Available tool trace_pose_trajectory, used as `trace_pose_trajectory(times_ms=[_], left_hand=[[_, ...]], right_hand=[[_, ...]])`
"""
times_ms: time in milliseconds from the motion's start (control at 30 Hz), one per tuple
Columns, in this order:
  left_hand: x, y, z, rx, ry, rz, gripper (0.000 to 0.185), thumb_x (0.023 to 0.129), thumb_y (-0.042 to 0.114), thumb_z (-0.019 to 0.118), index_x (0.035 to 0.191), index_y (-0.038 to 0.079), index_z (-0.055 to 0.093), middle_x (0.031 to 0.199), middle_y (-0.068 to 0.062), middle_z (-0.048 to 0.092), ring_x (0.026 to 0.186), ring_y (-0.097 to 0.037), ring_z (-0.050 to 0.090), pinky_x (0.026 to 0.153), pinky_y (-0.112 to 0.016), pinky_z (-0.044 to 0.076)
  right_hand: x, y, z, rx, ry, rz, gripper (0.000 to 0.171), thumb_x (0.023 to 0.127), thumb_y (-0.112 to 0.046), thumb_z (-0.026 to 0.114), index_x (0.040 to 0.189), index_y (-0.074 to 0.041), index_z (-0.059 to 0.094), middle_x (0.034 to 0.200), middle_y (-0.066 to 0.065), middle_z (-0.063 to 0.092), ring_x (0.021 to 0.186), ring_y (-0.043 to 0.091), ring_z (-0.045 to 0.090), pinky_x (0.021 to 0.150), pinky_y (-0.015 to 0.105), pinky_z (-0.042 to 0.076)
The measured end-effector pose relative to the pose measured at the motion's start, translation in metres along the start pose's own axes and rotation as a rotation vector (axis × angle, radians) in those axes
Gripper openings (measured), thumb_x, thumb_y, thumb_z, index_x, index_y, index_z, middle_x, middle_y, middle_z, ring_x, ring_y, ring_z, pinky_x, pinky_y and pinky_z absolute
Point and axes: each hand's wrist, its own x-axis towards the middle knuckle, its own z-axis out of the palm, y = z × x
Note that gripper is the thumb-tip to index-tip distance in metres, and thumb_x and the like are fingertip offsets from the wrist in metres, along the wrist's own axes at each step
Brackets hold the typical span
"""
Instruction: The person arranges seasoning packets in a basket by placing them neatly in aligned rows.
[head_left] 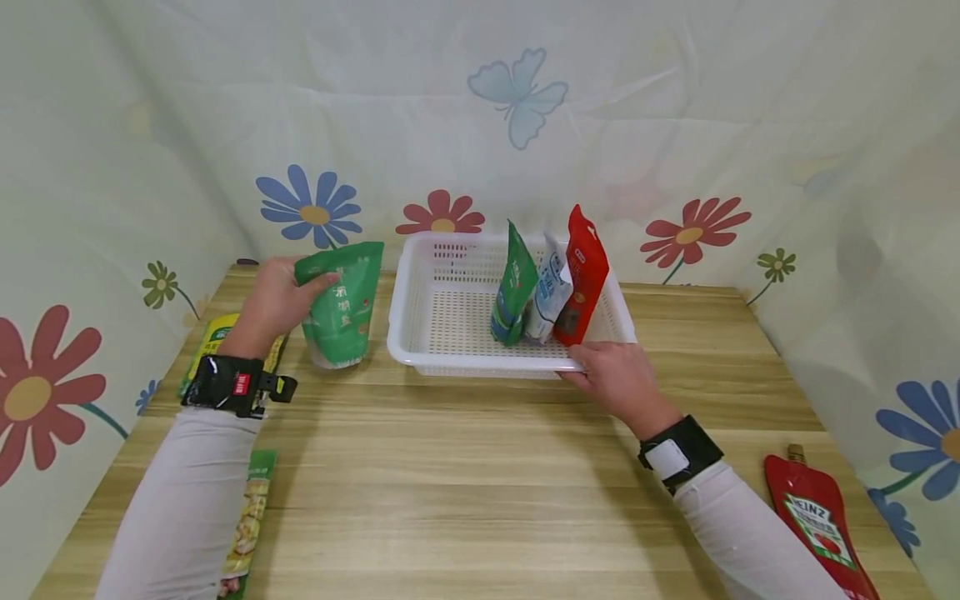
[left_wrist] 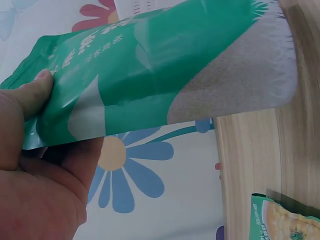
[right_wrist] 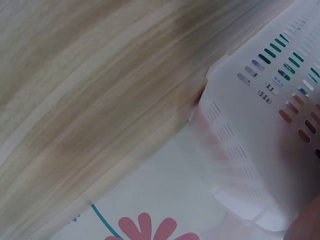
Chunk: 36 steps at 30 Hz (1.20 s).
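left hand [head_left: 273, 302] grips green pouch [head_left: 341, 304] upright on worktop [head_left: 465, 475] (left of basket) | right hand [head_left: 617, 379] holds white basket [head_left: 420, 333] front rim, fingers curled on it

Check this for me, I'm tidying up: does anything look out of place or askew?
Mostly tidy. Three pouches lean upright in the white basket, but the ketchup pouch lies loose near the table's right edge, and snack packets lie under the left arm.

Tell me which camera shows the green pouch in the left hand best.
The head view: the whole green pouch shows upright on the table, gripped by the left hand. The left wrist view shows only part of it close up; the right wrist view shows none.
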Motion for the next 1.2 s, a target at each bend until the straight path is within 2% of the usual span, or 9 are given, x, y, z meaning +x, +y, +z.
trace_pose_trajectory(times_ms=[133,233,333,467,600,767,967,1100,1200], left_hand=[[-0.004,0.006,-0.004,-0.025,0.07,0.039,0.042,0.102,0.038,0.063,0.117,0.0,0.073,0.106,-0.023,0.076,0.086,-0.02,0.073,0.068,-0.023,0.057],[-0.006,0.013,-0.007,-0.026,0.125,0.082,0.04,0.102,0.037,0.063,0.121,0.004,0.074,0.107,-0.021,0.076,0.089,-0.02,0.073,0.07,-0.019,0.055],[-0.008,0.021,-0.01,-0.047,0.183,0.132,0.036,0.101,0.035,0.064,0.117,0.004,0.075,0.104,-0.022,0.077,0.079,-0.003,0.071,0.066,-0.011,0.051],[-0.011,0.031,-0.014,-0.07,0.266,0.209,0.033,0.101,0.032,0.066,0.107,0.002,0.077,0.099,-0.022,0.077,0.069,0.017,0.059,0.065,-0.007,0.048],[-0.014,0.044,-0.018,-0.058,0.325,0.283,0.029,0.1,0.03,0.068,0.1,0.002,0.077,0.095,-0.018,0.078,0.071,0.019,0.058,0.067,-0.006,0.046],[-0.022,0.065,-0.02,-0.094,0.32,0.352,0.022,0.098,0.023,0.07,0.1,0.003,0.078,0.091,-0.017,0.077,0.071,0.014,0.059,0.069,-0.01,0.046],[-0.027,0.082,-0.016,-0.109,0.312,0.425,0.02,0.096,0.015,0.073,0.086,-0.002,0.075,0.075,-0.014,0.068,0.068,-0.001,0.06,0.069,-0.011,0.046],[-0.03,0.088,-0.014,-0.111,0.268,0.416,0.015,0.096,0.014,0.073,0.099,0.0,0.079,0.084,-0.015,0.075,0.073,-0.004,0.066,0.073,-0.008,0.05],[-0.031,0.091,-0.011,-0.114,0.24,0.417,0.017,0.096,0.013,0.072,0.108,0.003,0.079,0.096,-0.016,0.079,0.082,-0.014,0.074,0.075,-0.008,0.051]], right_hand=[[0.001,0.0,0.0,0.003,0.005,-0.008,0.03,0.082,-0.04,0.085,0.088,-0.015,0.069,0.074,0.002,0.072,0.061,0.018,0.062,0.052,0.024,0.039],[0.001,0.0,-0.001,0.005,0.01,-0.012,0.031,0.082,-0.04,0.086,0.086,-0.015,0.068,0.072,0.002,0.071,0.06,0.018,0.06,0.051,0.024,0.038],[0.001,0.0,0.0,0.006,0.018,-0.012,0.031,0.082,-0.04,0.086,0.086,-0.015,0.068,0.072,0.002,0.071,0.06,0.018,0.06,0.052,0.024,0.038],[0.001,0.001,0.001,0.011,0.02,-0.009,0.031,0.082,-0.041,0.085,0.086,-0.015,0.068,0.072,0.002,0.07,0.06,0.018,0.06,0.052,0.024,0.038],[0.001,0.0,0.0,0.013,0.011,-0.007,0.031,0.083,-0.041,0.084,0.087,-0.015,0.068,0.071,0.001,0.069,0.06,0.017,0.059,0.052,0.024,0.037],[0.0,0.0,0.0,0.008,0.003,-0.01,0.031,0.083,-0.041,0.085,0.089,-0.015,0.069,0.072,0.002,0.07,0.06,0.017,0.059,0.051,0.023,0.038],[0.0,0.0,-0.002,0.015,-0.014,-0.009,0.031,0.083,-0.04,0.085,0.092,-0.014,0.071,0.076,0.003,0.073,0.061,0.018,0.06,0.052,0.024,0.039],[0.001,-0.001,-0.004,0.025,-0.041,0.006,0.031,0.083,-0.04,0.085,0.096,-0.014,0.072,0.077,0.003,0.074,0.062,0.017,0.06,0.053,0.024,0.04],[0.001,-0.001,-0.006,0.036,-0.061,0.015,0.03,0.084,-0.038,0.084,0.097,-0.014,0.073,0.077,0.002,0.074,0.062,0.017,0.059,0.054,0.025,0.041]])
